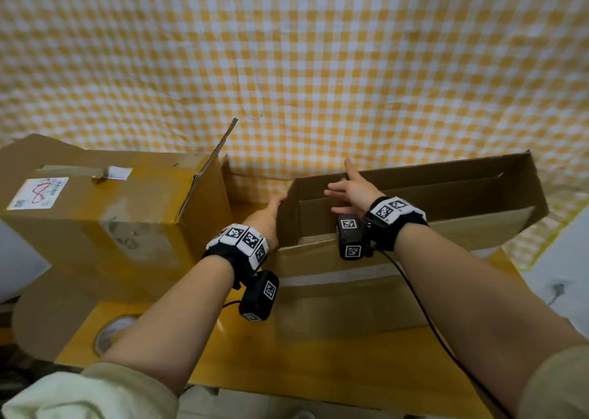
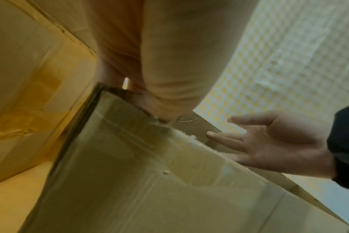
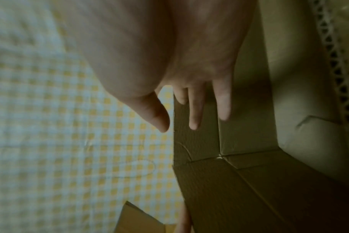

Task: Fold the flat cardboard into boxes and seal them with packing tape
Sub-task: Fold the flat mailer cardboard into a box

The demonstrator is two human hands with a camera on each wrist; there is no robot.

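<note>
Two hands are working at the open cardboard box (image 1: 414, 227) standing on the yellow surface (image 1: 242, 355); left hand (image 1: 266, 218) is gripping its left corner edge, fingers curled over the rim; right hand (image 1: 353, 190) is hovering inside the opening, fingers (image 3: 194, 110) spread and holding nothing; a taped box (image 1: 95, 214) is sitting just beside it, left

It looks like a home corner used for packing, not a real workshop. A yellow checked cloth (image 1: 318, 52) hangs behind the wooden worktop (image 1: 255, 355), and in front of the cloth stand used cardboard boxes (image 1: 95, 214).
</note>
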